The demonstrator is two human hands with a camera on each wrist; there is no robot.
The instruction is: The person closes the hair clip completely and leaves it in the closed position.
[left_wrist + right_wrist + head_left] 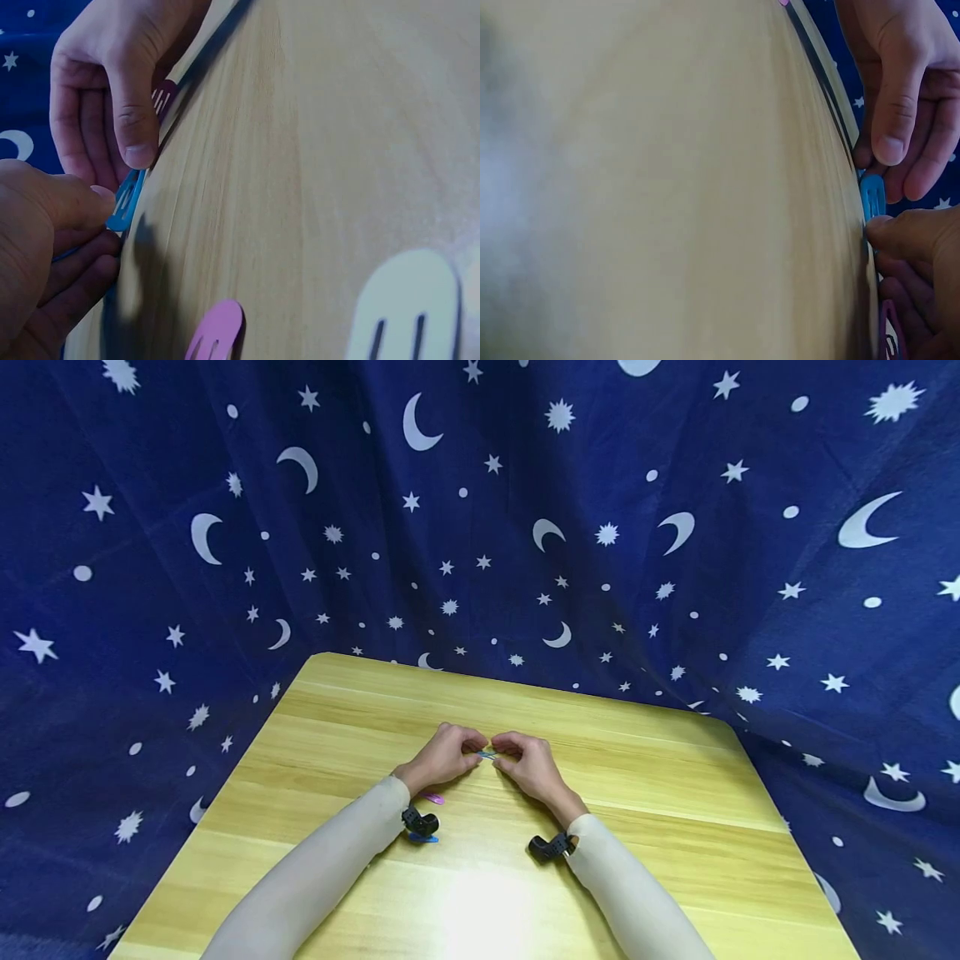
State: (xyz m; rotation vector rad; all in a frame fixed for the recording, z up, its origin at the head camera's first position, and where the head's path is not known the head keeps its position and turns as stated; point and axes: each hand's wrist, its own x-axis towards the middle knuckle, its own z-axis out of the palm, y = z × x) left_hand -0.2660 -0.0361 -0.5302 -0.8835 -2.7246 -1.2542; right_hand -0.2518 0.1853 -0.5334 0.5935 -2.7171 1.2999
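Note:
A blue snap hair clip (486, 755) spans the small gap between my two hands over the table. My left hand (447, 753) pinches one end between thumb and fingers. At the other end, the thumb and fingers of my right hand (528, 766) grip the clip. The left wrist view shows the slotted blue body between both thumbs, its ends partly covered by fingertips. Beside my right hand, a dark pink clip (890, 330) shows in the right wrist view. Near my left wrist lie a pink clip (432, 797) and another blue clip (423, 838).
A white slotted clip (409, 307) lies on the wooden table (637, 777), close to the left wrist camera. Dark blue curtain (480, 527) with moons and stars hangs behind the table and along its sides. Bright glare falls on the table's near part.

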